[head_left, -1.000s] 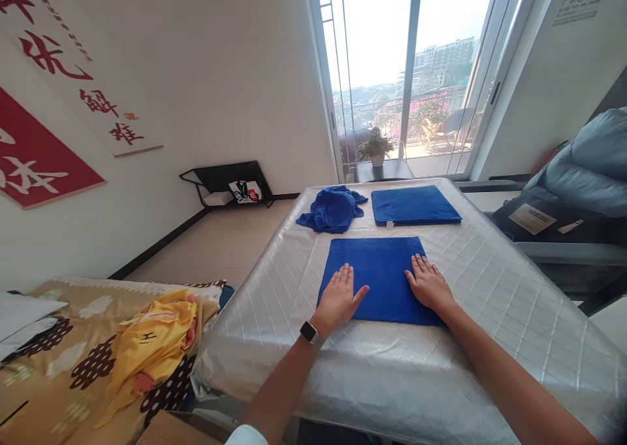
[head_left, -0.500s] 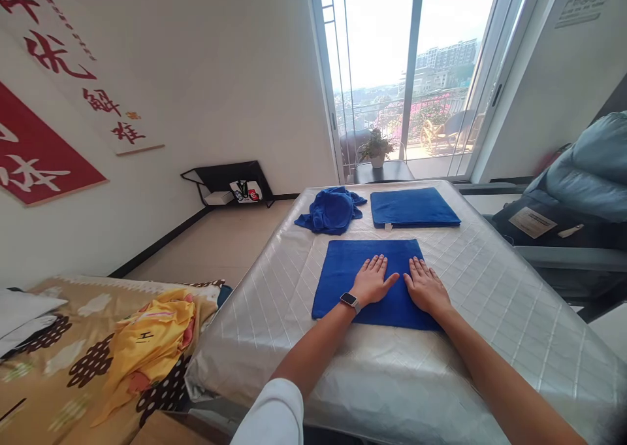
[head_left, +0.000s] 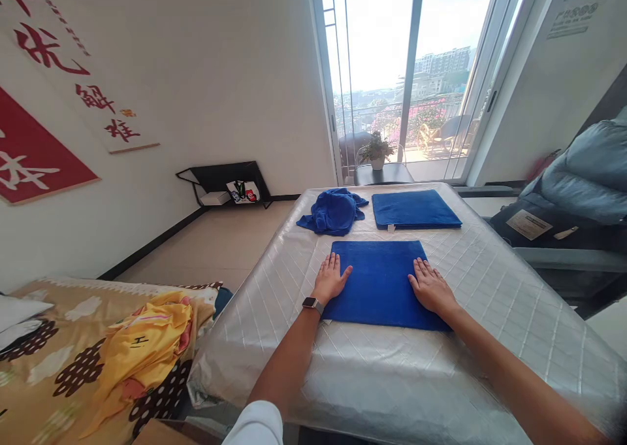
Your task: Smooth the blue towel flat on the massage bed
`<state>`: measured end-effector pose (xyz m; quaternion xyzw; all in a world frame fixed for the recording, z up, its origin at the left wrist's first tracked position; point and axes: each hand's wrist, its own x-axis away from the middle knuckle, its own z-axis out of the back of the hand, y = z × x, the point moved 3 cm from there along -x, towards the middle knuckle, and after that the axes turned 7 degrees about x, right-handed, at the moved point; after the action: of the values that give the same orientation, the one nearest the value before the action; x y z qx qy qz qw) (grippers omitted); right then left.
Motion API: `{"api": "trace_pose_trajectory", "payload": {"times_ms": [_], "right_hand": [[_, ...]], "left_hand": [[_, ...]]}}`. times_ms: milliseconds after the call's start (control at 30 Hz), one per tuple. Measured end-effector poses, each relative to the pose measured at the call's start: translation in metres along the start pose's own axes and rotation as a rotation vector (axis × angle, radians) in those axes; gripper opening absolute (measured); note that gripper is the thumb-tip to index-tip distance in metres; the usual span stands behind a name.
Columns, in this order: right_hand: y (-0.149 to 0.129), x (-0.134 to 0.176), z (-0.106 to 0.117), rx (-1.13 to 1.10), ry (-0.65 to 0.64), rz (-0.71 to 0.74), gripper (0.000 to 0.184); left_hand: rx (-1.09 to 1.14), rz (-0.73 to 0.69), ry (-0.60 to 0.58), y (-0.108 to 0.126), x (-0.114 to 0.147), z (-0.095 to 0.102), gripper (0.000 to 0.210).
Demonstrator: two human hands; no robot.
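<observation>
A blue towel [head_left: 379, 285], folded into a flat rectangle, lies near the front of the silver-covered table [head_left: 267, 301]. My left hand [head_left: 331, 280] rests flat on its left edge, fingers stretched out and thumb apart. Over its right edge lies my right hand [head_left: 431, 286], also flat and with the fingers extended. Behind it on the right is a neat flat stack of blue towels [head_left: 416, 208] with a small white tag at the front. A crumpled blue towel [head_left: 334, 211] sits behind it on the left.
A bed with a patterned sheet [head_left: 81, 311] and a yellow garment [head_left: 147, 334] stands at the left. A potted plant [head_left: 377, 149] is on a chair beyond the table's far edge. Dark grey seating [head_left: 563, 197] flanks the right side. A black rack [head_left: 225, 180] is by the wall.
My left hand has slid leftward from the towel's middle to its left edge. My right hand has shifted slightly right. The towel has moved a little to the right in view.
</observation>
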<state>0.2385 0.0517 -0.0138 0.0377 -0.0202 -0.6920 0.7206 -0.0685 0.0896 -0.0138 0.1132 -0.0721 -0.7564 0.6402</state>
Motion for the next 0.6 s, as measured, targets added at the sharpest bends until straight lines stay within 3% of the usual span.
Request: {"api": "trace_pose_trajectory", "payload": {"times_ms": [133, 333, 467, 600], "right_hand": [[0.005, -0.014, 0.004, 0.039, -0.036, 0.025, 0.065], [0.007, -0.063, 0.017, -0.012, -0.01, 0.008, 0.068], [0.009, -0.084, 0.002, -0.054, -0.008, -0.02, 0.071], [0.012, -0.086, -0.012, -0.064, 0.051, -0.027, 0.071]], "left_hand": [[0.024, -0.005, -0.013, 0.0, -0.001, -0.001, 0.092], [0.044, 0.0, -0.025, 0.0, 0.0, 0.002, 0.091], [0.044, -0.003, -0.03, 0.0, 0.0, 0.004, 0.088], [0.04, -0.007, -0.034, 0.001, 0.0, 0.003, 0.09]]}}
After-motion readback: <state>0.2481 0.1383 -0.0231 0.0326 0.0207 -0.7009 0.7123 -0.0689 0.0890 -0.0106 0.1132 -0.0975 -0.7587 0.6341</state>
